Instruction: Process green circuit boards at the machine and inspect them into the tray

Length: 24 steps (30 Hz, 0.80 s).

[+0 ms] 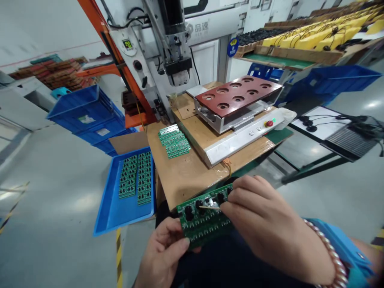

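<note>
A green circuit board (207,228) with a row of black round parts is held low in front of me. My left hand (168,244) grips its left end, thumb on top and fingers at the edge and beneath. A thin pale stick (209,207), like a toothpick, is pinched between thumb and fingers of my right hand (261,212). Its tip touches or lies just beside one of the black parts; I cannot tell which. My right hand covers the board's right end.
Several green boards (175,142) lie on the brown worktable (174,176). A blue tray (105,204) with rows of boards stands to the left, near stacked blue crates (84,112). Ahead is a machine head (178,70) above a red-brown fixture plate (240,93) with round holes.
</note>
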{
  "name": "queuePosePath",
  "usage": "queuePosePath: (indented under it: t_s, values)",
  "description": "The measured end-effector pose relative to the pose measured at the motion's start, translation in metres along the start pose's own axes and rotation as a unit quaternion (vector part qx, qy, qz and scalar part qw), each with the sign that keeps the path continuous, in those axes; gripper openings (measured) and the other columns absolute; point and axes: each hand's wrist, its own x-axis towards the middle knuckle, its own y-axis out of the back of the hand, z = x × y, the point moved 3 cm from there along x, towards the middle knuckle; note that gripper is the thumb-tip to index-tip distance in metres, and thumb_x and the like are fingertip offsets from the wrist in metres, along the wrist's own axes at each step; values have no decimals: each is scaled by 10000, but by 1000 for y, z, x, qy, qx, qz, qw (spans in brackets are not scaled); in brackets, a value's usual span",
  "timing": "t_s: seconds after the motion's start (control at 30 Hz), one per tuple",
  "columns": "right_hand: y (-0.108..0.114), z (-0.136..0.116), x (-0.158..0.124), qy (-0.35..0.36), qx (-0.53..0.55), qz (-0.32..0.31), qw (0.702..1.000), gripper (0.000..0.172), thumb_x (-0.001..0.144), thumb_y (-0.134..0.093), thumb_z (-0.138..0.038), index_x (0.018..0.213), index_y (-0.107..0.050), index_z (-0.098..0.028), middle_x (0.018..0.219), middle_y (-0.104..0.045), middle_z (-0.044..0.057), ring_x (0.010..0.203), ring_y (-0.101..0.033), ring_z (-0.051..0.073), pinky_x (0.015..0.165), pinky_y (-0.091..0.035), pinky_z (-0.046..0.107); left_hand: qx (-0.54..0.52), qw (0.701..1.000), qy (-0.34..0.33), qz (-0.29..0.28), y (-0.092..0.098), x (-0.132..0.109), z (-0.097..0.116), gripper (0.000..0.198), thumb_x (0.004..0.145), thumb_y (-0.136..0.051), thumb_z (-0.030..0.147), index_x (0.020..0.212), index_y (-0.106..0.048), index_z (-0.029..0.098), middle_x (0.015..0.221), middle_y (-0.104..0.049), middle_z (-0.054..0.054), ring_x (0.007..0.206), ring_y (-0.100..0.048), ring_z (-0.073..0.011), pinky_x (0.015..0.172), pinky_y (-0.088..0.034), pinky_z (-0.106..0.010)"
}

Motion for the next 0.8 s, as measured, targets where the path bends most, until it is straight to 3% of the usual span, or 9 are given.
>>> queuePosePath:
  t_s: [0.8]
  values:
    - [4, 4, -3, -27, -19, 15, 999, 168, 850, -448, -78, 820, -598, -148, 715, -526, 29, 737, -432, 153, 662, -323, 325, -6, 1000, -2, -4, -2, -1, 0, 126, 568, -772, 160, 652, -684, 191, 638, -671, 5, 534, -604, -150, 514, -505, -252]
